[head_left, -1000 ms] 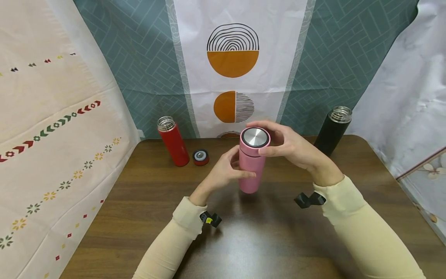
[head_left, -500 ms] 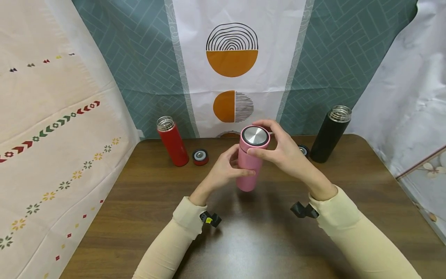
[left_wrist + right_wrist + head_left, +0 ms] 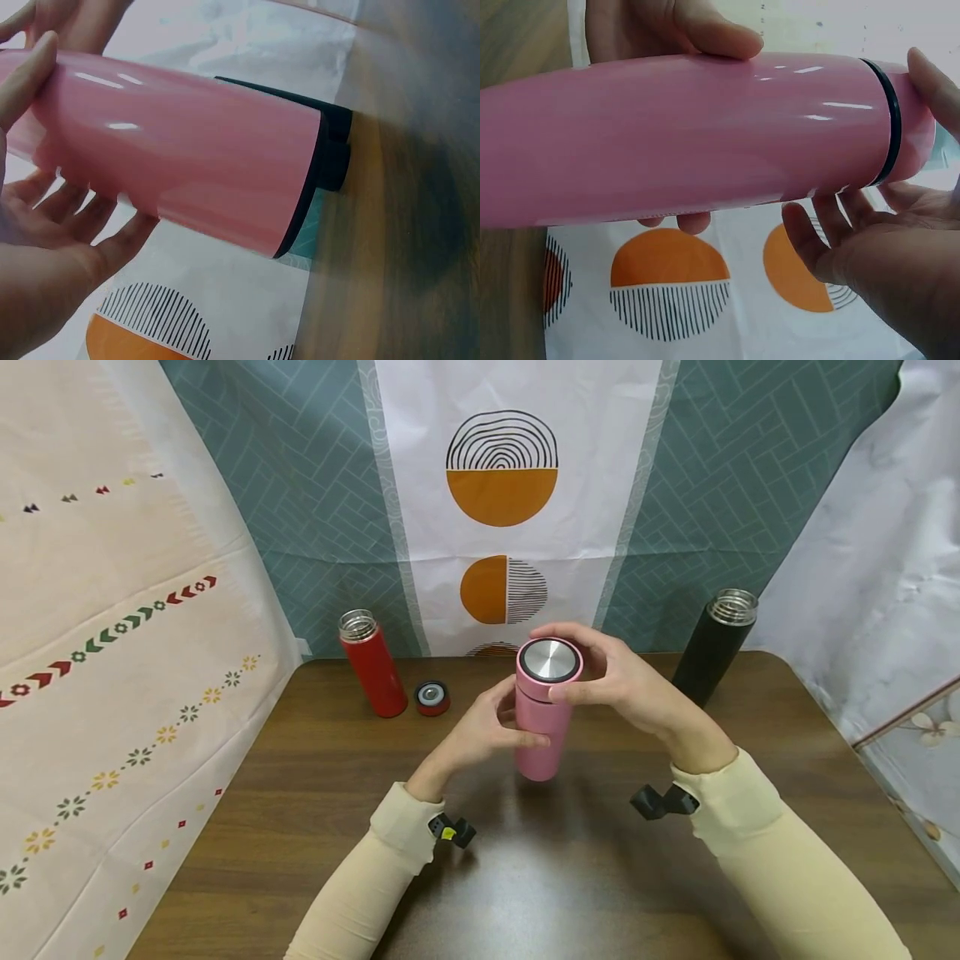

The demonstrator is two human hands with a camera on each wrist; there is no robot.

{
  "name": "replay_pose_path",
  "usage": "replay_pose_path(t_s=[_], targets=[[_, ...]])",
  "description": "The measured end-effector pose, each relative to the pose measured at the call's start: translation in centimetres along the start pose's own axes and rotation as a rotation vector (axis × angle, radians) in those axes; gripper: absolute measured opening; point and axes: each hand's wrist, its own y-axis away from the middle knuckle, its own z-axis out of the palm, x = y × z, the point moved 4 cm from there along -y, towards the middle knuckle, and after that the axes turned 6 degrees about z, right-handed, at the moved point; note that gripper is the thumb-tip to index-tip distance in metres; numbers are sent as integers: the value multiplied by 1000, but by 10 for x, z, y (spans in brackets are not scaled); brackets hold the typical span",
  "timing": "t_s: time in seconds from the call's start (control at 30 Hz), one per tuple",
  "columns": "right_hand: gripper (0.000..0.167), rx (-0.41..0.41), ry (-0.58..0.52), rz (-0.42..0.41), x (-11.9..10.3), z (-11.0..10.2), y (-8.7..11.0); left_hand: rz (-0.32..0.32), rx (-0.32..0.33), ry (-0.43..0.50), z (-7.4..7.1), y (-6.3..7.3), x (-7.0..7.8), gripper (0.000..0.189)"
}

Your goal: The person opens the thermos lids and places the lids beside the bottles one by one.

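Note:
A pink thermos bottle (image 3: 538,756) stands nearly upright in both hands at the middle of the head view. My left hand (image 3: 480,731) grips its body, thumb in front and fingers behind. Around the pink lid (image 3: 531,687), with its steel disc top, my right hand (image 3: 611,681) has thumb and fingers spread on opposite sides. A dark ring (image 3: 891,124) shows between lid and body in the right wrist view. In the left wrist view the bottle's black base (image 3: 304,191) hangs close over the wooden table (image 3: 397,247).
At the back left stands an uncapped red bottle (image 3: 378,677), its red lid (image 3: 432,696) lying upside down beside it. An uncapped black bottle (image 3: 712,647) is at the back right, partly behind my right arm. Patterned cloth (image 3: 502,577) hangs behind the table (image 3: 300,827).
My right hand turned about the lid, its thumb swinging left by half a second ago and then back right. The bottle shifted slightly left, then returned. My left hand kept its grip.

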Motion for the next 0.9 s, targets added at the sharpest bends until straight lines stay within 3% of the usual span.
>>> replay_pose_path(t_s=[0.13,0.33,0.5,0.73,0.9], targets=[[66,10,29,-3,2,-1,1,0,18,-1,0,0,-1,70],[73,223,199,-32,6,2,3,-22,95,-56,-5,1,-2,69],[67,322,209,-62,7,7,3,-20,98,-79,-5,1,-2,71],[65,308,196,-55,6,6,3,-15,91,-80,-5,0,-1,69],[63,192,74,-24,6,2,2,-21,73,-45,-4,1,-1,69]])
